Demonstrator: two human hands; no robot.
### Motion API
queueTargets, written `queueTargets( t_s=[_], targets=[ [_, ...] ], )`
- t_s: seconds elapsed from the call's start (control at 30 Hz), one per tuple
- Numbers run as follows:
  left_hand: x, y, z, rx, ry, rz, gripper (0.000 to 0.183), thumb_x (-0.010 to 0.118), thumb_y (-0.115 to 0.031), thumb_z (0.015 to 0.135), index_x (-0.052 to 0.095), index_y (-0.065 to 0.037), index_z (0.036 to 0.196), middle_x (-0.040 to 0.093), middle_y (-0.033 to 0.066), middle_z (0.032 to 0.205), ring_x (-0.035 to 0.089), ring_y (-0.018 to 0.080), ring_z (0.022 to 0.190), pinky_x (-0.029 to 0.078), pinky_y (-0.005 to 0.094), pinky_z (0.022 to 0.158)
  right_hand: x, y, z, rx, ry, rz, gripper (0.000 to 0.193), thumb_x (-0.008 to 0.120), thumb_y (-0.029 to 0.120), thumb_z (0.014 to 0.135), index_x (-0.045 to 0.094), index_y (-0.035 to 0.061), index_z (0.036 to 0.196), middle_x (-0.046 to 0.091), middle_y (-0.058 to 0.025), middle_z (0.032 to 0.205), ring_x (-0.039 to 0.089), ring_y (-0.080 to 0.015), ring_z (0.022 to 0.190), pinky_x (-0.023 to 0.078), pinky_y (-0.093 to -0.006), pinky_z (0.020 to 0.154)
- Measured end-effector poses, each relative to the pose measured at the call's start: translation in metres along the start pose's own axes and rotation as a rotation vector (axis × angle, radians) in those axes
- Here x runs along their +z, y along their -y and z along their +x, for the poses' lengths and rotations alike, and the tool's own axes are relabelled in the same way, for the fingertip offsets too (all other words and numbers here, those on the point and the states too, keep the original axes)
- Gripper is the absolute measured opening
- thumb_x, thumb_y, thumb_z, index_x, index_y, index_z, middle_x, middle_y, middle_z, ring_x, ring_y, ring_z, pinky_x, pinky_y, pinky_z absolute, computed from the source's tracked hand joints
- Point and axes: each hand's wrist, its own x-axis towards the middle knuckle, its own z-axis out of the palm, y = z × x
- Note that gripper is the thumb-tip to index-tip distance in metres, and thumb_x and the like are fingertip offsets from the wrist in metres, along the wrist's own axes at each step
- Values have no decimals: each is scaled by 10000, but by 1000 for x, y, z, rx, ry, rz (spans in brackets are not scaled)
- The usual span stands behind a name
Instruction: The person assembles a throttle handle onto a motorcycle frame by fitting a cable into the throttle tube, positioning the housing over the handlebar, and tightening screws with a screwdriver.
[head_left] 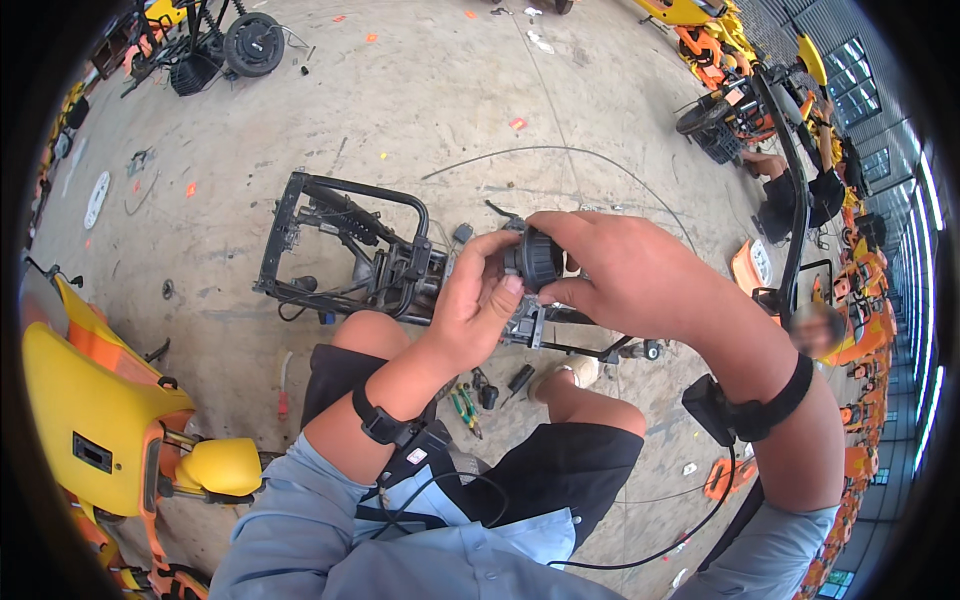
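Between my two hands, above a black metal scooter frame (420, 225), is a black round part with a ribbed rim (541, 258). My left hand (475, 300) grips its left side, thumb at the front and fingers behind. From the right, my right hand (620, 270) is closed round the ribbed rim, with the thumb below and fingers over the top. The exact kind of part does not show. Beneath the hands, the scooter frame lies on the floor across my knees' front, and my hands hide its middle.
Green-handled pliers (465, 408) lie on the floor between my legs. Yellow scooter body panels (75, 400) stand at my left. A wheel (253, 45) is at the far left. A long thin cable (540, 149) curves beyond the frame. Another person (800, 195) crouches at the right.
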Motion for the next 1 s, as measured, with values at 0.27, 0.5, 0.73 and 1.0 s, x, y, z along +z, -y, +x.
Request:
queueTargets(
  t_s=[0.27,0.5,0.73,1.0],
  targets=[
    [-6,3,0,240,-62,305,381,580,-226,1011,486,43,1264,564,178,1144,577,235,927,496,337,811,-3,6,3,123,146,143,473,733,199,850,550,22,1249,689,-209,1002,660,-400,971,509,-475,815],
    [-4,-4,-3,196,-82,335,368,502,-305,1055,495,50,1154,581,176,1026,576,239,895,470,346,823,2,5,3,117,171,142,527,743,159,847,530,26,1310,691,-199,1042,675,-378,970,515,-453,805],
    [-3,-2,-1,225,-171,444,461,461,-428,1053,540,24,1009,581,161,828,576,328,726,455,406,671,9,9,0,70,112,108,440,730,231,855,549,28,1201,671,-211,919,658,-406,929,505,-492,780],
    [-3,-4,-2,178,-198,435,512,457,-483,1042,544,7,920,567,164,749,578,370,695,450,436,643,10,8,1,47,129,34,559,761,219,838,508,37,1302,677,-203,1011,664,-401,931,513,-476,775]
  ],
)
